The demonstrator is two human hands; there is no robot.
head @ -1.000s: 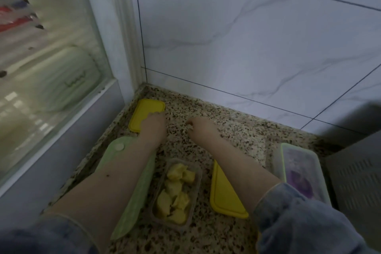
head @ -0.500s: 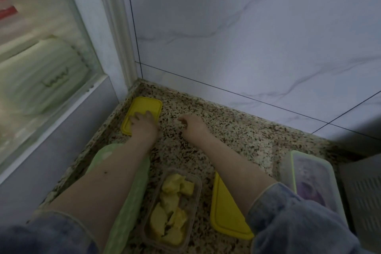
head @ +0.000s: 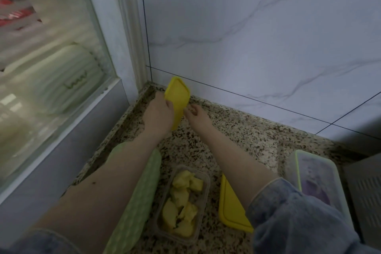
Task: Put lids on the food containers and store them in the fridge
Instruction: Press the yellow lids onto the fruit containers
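In the far corner of the speckled granite counter (head: 237, 130), where the marbled wall tiles (head: 257, 37) meet the window frame (head: 127, 27), the left hand (head: 157, 114) is gripping a yellow lid (head: 177, 96), with its fingers curled round the lid's left edge and its thumb lying across the face. The lid is standing tilted up on end, its top corner leaning toward the wall and its lower end hiding behind the hand. The right hand (head: 196, 114) is hovering just beside the lid's right edge, its fingers loosely curled and holding nothing; whether a fingertip is touching the lid cannot be told. The two hands are sitting close together, with the lid between them.

Nearer the person, between the two forearms, an uncovered clear container (head: 182, 204) is sitting on the counter, filled with yellow fruit chunks (head: 181, 200). It is lying well apart from the raised lid. Just to its right a second yellow lid (head: 231, 208) is lying flat, partly under the right arm's denim sleeve (head: 299, 218). To the container's left a pale green checked cloth-like item (head: 140, 198) is stretching along under the left forearm. At the right edge a lidded container with a green rim (head: 317, 181) is holding something purple, and beside it a grey vented appliance (head: 365, 196) is standing.
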